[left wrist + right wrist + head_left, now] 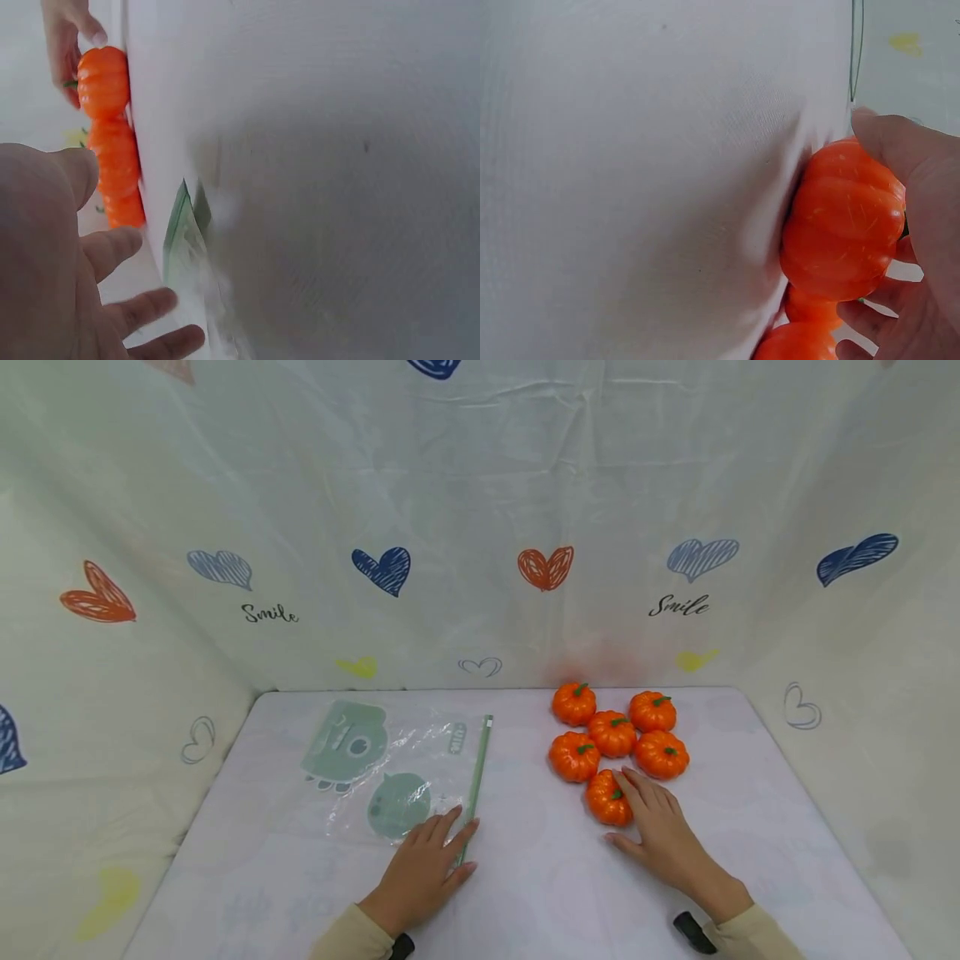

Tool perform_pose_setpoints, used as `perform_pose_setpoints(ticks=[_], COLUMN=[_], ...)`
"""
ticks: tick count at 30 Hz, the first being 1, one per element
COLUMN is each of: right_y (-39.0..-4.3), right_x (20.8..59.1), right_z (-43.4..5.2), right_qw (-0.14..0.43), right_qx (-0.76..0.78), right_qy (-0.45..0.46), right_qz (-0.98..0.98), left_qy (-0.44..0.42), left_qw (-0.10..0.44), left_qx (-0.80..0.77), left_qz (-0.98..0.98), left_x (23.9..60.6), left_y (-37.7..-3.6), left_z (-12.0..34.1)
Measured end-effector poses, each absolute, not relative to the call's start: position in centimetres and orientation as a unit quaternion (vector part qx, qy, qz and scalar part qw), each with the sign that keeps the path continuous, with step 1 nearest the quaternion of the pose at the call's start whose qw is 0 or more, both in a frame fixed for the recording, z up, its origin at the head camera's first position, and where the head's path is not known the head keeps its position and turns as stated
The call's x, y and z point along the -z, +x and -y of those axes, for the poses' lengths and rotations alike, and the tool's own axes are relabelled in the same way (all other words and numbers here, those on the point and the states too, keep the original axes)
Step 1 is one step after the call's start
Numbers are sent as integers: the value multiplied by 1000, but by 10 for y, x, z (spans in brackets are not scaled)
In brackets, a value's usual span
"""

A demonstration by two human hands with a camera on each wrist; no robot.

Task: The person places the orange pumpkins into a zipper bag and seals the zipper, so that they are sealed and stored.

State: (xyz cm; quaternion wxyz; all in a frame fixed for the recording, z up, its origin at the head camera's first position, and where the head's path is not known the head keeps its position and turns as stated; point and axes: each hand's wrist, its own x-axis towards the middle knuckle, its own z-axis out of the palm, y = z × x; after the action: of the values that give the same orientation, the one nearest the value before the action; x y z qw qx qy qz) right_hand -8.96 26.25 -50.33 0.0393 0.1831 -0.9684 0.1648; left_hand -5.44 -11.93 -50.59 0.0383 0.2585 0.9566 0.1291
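Observation:
A clear zip bag [442, 760] with pale green cartoon prints and a green slider strip [480, 760] lies flat on the table's left half. My left hand [423, 872] is over its near right corner, fingers spread and fairly straight around the strip's lower end. Several small orange toy pumpkins [612, 733] with green stems stand grouped on the right. At the nearest pumpkin [844, 221], my right hand [667, 839] reaches round the right side, fingertips by the stem and thumb just off its near side. The fingers look relaxed rather than closed on it.
The white table [525, 893] ends at a pale curtain [472, 510] printed with hearts, which also hangs along both sides. The farthest pumpkins sit close to the back edge. Each wrist wears a dark device, the right one [694, 932] showing more.

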Motion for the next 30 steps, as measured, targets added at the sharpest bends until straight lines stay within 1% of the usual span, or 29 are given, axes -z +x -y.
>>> perform_pose_setpoints(ticks=[5, 11, 16, 21, 24, 30], right_y=[-89, -90, -90, -90, -91, -90], right_x=[504, 506, 506, 507, 506, 505], right_z=[-262, -262, -263, -263, -262, -261], right_qw=[42, 46, 41, 37, 36, 32], right_qx=[-169, -177, -179, -180, -180, -183], right_qy=[183, 184, 180, 178, 178, 178], right_qz=[968, 966, 966, 967, 967, 966], left_qy=[259, 256, 246, 213, 187, 145], left_qw=[36, 10, -12, -30, -52, -116], left_qx=[-96, -59, -67, -89, -98, -111], left_qz=[-961, -965, -967, -972, -976, -976], left_x=[507, 512, 511, 507, 506, 507], left_y=[-54, -54, -54, -57, -60, -62], left_z=[113, 109, 106, 101, 97, 93])
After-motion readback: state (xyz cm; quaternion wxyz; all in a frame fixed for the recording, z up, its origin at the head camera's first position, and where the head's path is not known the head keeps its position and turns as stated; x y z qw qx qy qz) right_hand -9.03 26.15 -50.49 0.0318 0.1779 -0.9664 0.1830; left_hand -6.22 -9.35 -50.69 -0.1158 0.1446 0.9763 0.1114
